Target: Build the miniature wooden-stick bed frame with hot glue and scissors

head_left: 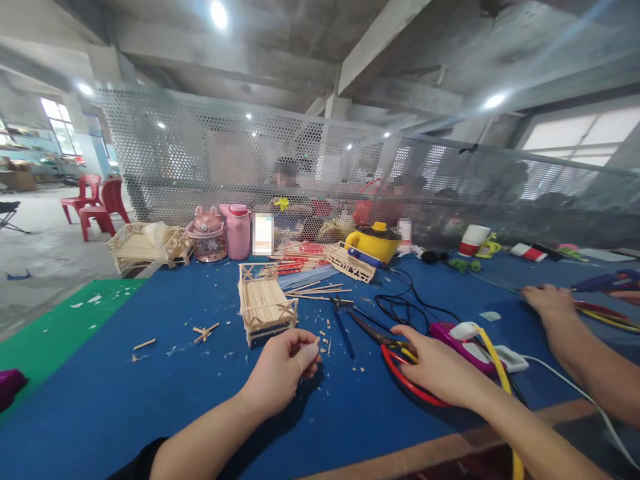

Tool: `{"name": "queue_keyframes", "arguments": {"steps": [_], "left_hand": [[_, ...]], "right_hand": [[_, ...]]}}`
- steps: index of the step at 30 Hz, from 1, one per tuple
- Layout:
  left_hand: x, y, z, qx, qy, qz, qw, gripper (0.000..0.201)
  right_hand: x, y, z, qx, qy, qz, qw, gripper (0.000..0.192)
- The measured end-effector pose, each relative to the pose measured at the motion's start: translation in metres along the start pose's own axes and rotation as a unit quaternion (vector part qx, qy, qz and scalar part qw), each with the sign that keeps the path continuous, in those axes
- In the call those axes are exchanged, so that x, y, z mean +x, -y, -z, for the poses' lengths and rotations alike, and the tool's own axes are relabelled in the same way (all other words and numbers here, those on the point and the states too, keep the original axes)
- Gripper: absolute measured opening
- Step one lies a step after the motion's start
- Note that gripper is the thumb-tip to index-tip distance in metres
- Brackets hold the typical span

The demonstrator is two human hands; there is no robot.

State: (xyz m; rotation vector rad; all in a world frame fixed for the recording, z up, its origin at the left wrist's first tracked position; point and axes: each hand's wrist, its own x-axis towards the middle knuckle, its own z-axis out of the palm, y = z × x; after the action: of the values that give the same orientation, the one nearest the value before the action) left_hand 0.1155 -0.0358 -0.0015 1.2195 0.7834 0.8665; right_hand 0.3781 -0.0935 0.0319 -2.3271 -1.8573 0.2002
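My left hand (285, 367) is closed in a pinch over the blue table, with the tip of a small wooden stick piece (317, 341) showing between thumb and fingers. To its right, my right hand (437, 367) has its fingers around the red handles of a pair of scissors (371, 328), whose dark blades point away to the left. Just beyond my left hand stands a small bed-like model of wooden sticks (267, 300). Blue-handled pliers (344, 332) lie between the model and the scissors, among small wooden offcuts (324, 333).
A purple power strip (463, 347) with plugged-in cables lies beside my right forearm. Another person's hand (550, 303) rests at the right, near a blue glue gun (607, 281). Loose sticks (320, 291), a yellow pot (375, 243) and a pink thermos (239, 233) stand farther back.
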Motion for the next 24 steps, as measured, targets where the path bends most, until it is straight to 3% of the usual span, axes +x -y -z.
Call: {"name": "queue_keyframes", "arguments": {"steps": [2, 5, 10, 15, 24], "left_hand": [[0.000, -0.002, -0.001, -0.037, 0.000, 0.028, 0.999, 0.046], [0.000, -0.003, -0.002, -0.067, 0.004, 0.058, 0.996, 0.050], [-0.005, -0.005, -0.003, -0.048, 0.012, 0.020, 0.999, 0.041], [-0.008, -0.005, -0.002, -0.066, 0.037, -0.025, 0.997, 0.041], [-0.010, -0.005, 0.005, 0.004, 0.079, -0.062, 0.995, 0.027]], "right_hand": [[-0.010, -0.003, 0.004, 0.004, -0.015, -0.006, 1.000, 0.054], [-0.027, 0.000, -0.001, 0.069, -0.040, 0.044, 0.996, 0.048], [-0.052, 0.047, -0.020, 0.148, -0.048, 0.142, 0.978, 0.048], [-0.055, 0.085, -0.022, 0.162, -0.029, 0.151, 0.975, 0.039], [-0.052, 0.080, -0.022, 0.216, -0.001, 0.203, 0.955, 0.040]]}}
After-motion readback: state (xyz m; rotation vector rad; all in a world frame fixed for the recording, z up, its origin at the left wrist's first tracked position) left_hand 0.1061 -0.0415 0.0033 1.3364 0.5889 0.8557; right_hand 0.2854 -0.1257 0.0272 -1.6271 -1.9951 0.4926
